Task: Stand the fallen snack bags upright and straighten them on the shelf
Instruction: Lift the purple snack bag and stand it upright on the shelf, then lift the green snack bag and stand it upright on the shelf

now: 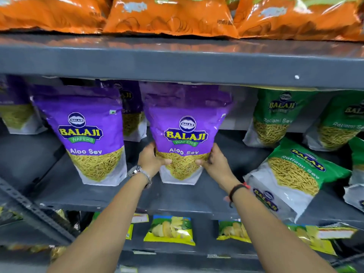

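Note:
A purple Aloo Sev bag (185,123) stands upright in the middle of the grey shelf (98,196). My left hand (150,159) grips its lower left side and my right hand (215,161) grips its lower right side, thumbs on the front. To its left a second purple Aloo Sev bag (86,134) stands upright, untouched. On the right a green Ratlami Sev bag (291,174) lies tilted on its back, its top pointing up and to the right. Behind it a green bag (273,119) stands upright.
More purple bags stand at the back left (15,113) and behind the middle (132,113). Further green bags (342,123) crowd the right edge. Orange bags (169,14) fill the shelf above. Yellow-green packets (170,229) lie on the shelf below. A slanted metal strut (33,209) crosses the lower left.

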The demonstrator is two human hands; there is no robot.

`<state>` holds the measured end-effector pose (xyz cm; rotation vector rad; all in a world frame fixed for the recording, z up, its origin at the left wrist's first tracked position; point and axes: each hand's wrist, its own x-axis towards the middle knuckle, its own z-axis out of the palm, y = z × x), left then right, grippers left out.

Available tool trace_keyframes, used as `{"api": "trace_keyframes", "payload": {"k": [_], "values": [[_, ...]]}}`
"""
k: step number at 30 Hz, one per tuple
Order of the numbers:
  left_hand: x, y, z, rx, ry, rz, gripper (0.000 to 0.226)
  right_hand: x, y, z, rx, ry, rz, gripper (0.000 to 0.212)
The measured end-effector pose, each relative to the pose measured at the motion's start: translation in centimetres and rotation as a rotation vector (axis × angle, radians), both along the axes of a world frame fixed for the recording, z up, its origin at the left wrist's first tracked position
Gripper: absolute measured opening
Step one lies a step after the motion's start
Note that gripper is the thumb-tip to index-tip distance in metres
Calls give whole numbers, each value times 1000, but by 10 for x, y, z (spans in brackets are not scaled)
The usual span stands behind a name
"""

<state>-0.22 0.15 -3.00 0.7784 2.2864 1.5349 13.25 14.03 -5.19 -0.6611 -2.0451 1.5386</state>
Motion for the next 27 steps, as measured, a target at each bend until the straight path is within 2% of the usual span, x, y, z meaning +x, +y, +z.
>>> {"api": "trace_keyframes", "payload": {"k": [4,5,7,9,10,11,12,14,17,19,21,23,24,27], "values": [[-12,2,-19,-43,-41,17,59,-12,-1,-5,-73,-37,-3,48],[-13,0,-20,-143,-6,28,62,-12,-1,-2,-69,-44,-6,51],[-11,-8,-18,-483,70,-29,69,-3,4,1,-45,-48,-4,59],[3,-12,-9,-887,109,-280,55,16,12,7,-29,-65,-47,62],[17,-8,-3,-1024,87,-431,45,29,17,11,-4,-63,-106,60],[33,0,4,-1078,83,-554,39,42,22,16,35,-48,-180,56],[50,15,7,-1042,119,-656,39,58,29,19,77,-22,-269,51],[86,54,10,-798,197,-736,35,93,48,26,186,-4,-456,41],[128,122,11,-419,122,-607,38,148,79,26,330,-137,-636,39],[143,162,7,-323,47,-550,48,176,95,17,335,-210,-709,46],[146,192,-3,-387,-61,-551,61,191,108,-1,196,-255,-778,63],[149,211,-12,-500,-202,-604,78,202,118,-18,-81,-246,-770,85],[150,216,-17,-517,-302,-630,82,205,123,-27,-244,-182,-737,85],[149,223,-25,-475,-519,-614,63,206,126,-34,-735,16,-545,48]]}}
